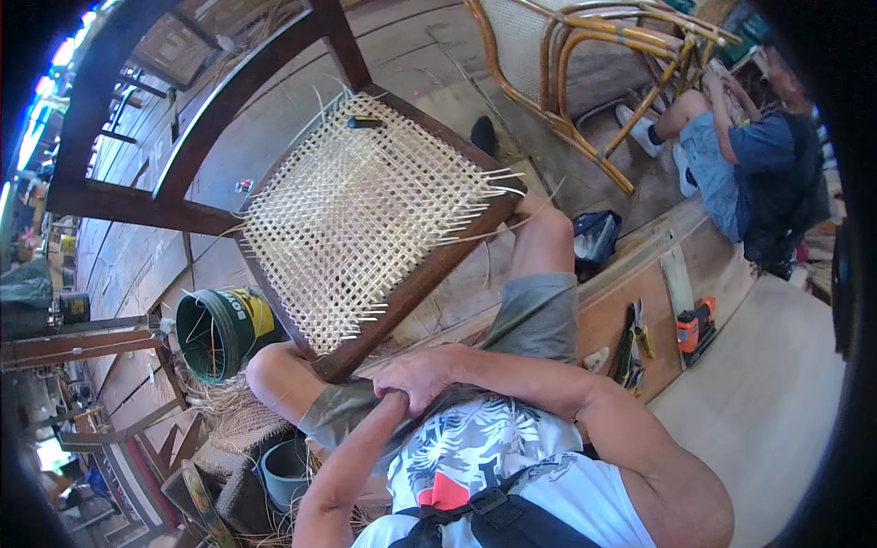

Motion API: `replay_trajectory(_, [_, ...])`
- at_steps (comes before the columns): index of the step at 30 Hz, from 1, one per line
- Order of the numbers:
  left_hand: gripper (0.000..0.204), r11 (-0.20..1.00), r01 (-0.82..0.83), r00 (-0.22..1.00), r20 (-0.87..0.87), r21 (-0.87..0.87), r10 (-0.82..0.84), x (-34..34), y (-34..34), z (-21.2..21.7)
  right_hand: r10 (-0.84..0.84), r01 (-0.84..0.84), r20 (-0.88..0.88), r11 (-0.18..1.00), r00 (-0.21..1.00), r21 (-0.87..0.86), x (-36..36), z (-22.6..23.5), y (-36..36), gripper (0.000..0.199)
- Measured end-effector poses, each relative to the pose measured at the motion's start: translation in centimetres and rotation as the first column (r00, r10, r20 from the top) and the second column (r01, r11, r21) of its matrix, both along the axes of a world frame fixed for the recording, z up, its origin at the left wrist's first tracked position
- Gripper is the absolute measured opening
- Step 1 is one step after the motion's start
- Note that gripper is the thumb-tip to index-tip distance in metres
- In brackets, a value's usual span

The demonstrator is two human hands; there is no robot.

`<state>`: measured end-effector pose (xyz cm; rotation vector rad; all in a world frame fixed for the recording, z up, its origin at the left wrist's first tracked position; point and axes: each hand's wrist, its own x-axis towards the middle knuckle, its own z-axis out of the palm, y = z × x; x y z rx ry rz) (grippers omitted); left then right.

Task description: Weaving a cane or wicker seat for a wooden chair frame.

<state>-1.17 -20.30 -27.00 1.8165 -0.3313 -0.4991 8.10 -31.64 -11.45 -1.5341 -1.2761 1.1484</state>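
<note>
In front of me a dark wooden chair (493, 226) rests across my knees, its woven cane seat (352, 215) facing up. Loose cane ends stick out along the seat's edges and corners. My right hand (418, 373) lies in my lap, close to the near edge of the frame, its fingers wrapped round my left wrist (393, 402). The fingers of my left hand are hidden. Neither hand touches the weave. On the far part of the seat lies a small black and yellow hand tool (364, 121).
A dark green bucket (212, 333) lies tipped by my left knee, near cane strands and a grey bucket (288, 470). Pliers (641, 329) and an orange and black power tool (696, 331) lie at right. Beyond, another person (740, 155) sits beside a rattan chair (575, 128).
</note>
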Motion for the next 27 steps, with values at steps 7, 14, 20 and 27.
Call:
replay_trajectory(7, [0.024, 0.974, -0.053, 0.968, -0.229, 0.222, 0.105, 3.6, -1.4, 9.1, -0.811, 0.790, 0.237, 0.580, 0.535, 0.200, -0.2, 3.2, -14.0, 0.055])
replay_trajectory(14, [0.018, 0.933, -0.279, 0.938, -0.142, 0.229, 0.316, 12.0, -3.6, 18.3, -0.625, 0.928, 0.690, -0.296, -0.366, 0.224, -5.3, 2.2, -39.9, 0.037])
replay_trajectory(20, [0.021, 0.982, 0.070, 0.944, 0.306, 0.175, -0.122, 22.1, -10.3, 15.6, -0.464, 0.849, 0.881, -0.497, -0.087, -0.178, -19.1, -3.0, -43.2, 0.092])
replay_trajectory(27, [0.025, 0.643, 0.501, 0.654, 0.232, 0.579, -0.720, 30.1, -16.2, 12.6, -0.532, 0.736, 0.782, -0.376, 0.326, -0.563, -16.3, -4.9, -38.5, 0.122])
